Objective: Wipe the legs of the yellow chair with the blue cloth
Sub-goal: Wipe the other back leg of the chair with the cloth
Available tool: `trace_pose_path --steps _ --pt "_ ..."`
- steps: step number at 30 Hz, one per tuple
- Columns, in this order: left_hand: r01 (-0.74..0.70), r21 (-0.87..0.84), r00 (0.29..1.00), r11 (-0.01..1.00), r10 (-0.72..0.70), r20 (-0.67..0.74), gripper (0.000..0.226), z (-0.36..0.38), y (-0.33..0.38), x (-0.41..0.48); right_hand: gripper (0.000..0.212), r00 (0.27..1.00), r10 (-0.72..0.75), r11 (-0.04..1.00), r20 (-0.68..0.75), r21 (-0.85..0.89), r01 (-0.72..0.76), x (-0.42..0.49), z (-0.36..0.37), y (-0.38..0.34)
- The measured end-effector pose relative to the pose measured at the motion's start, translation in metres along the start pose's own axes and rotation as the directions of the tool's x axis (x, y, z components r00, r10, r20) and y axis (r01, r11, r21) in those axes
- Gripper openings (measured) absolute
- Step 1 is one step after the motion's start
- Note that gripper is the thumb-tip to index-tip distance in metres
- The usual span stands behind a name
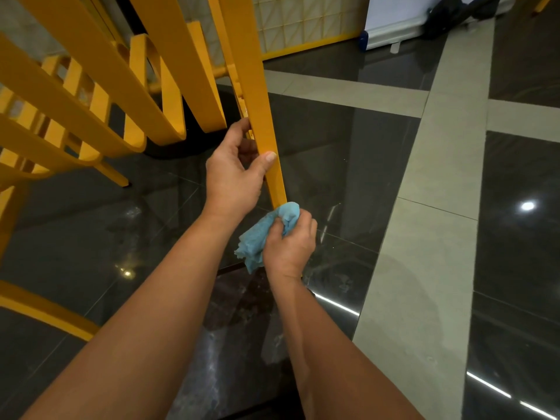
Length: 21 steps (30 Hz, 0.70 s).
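The left hand (233,174) grips one leg (260,101) of the yellow chair (91,86) about midway down its visible length. The thumb (268,159) lies flat across the leg's front face, and the fingers curl round behind it, with only their upper knuckles showing at the leg's left edge.

Just below, the right hand (289,241) is closed on the blue cloth (257,241), which is bunched in the fist. The top of the bundle wraps against the leg where the leg disappears from sight, and a loose, crumpled tail hangs out to the left of the wrist. The two hands are near each other on the same leg but do not touch. The foot of the leg is hidden by the cloth and the right hand, so whether it meets the floor cannot be told.

The leg slants down from the top of the picture towards the right hand. The rest of the chair, with curved yellow slats and bars, fills the upper left. A second leg (116,176) ends on the floor further left.

The floor (348,153) is dark, glossy tile crossed by pale bands (436,189) and shows bright reflections of lights. At the top edge stands a yellow-framed lattice panel (300,22), and a dark bag (454,13) lies in the far right corner.
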<state>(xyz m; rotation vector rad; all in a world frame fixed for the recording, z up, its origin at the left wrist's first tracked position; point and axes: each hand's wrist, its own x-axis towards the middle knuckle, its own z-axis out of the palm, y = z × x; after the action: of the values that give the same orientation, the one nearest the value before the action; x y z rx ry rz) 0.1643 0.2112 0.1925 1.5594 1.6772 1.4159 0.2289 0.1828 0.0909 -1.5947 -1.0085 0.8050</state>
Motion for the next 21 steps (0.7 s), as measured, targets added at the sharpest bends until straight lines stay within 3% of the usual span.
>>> trace_pose_path --steps 8,15,18,21 --pt "0.006 -0.002 1.000 1.000 -0.006 0.021 0.053 -0.002 -0.002 0.000 0.025 0.931 0.363 0.923 0.042 0.124 -0.365 -0.003 0.010 0.015" --pt "0.013 -0.006 1.000 1.000 -0.013 0.017 0.054 -0.001 -0.004 0.002 0.022 0.994 0.103 0.995 0.020 -0.001 -0.103 -0.002 0.002 0.013" --pt "0.007 -0.009 1.000 1.000 -0.007 0.018 0.055 -0.001 -0.004 0.002 0.024 0.989 0.146 0.989 0.004 0.016 -0.146 0.000 0.002 0.014" --pt "0.012 -0.012 1.000 1.000 -0.012 0.015 0.054 -0.001 -0.004 0.001 0.025 0.951 0.309 0.947 0.029 0.081 -0.311 0.002 0.004 0.019"
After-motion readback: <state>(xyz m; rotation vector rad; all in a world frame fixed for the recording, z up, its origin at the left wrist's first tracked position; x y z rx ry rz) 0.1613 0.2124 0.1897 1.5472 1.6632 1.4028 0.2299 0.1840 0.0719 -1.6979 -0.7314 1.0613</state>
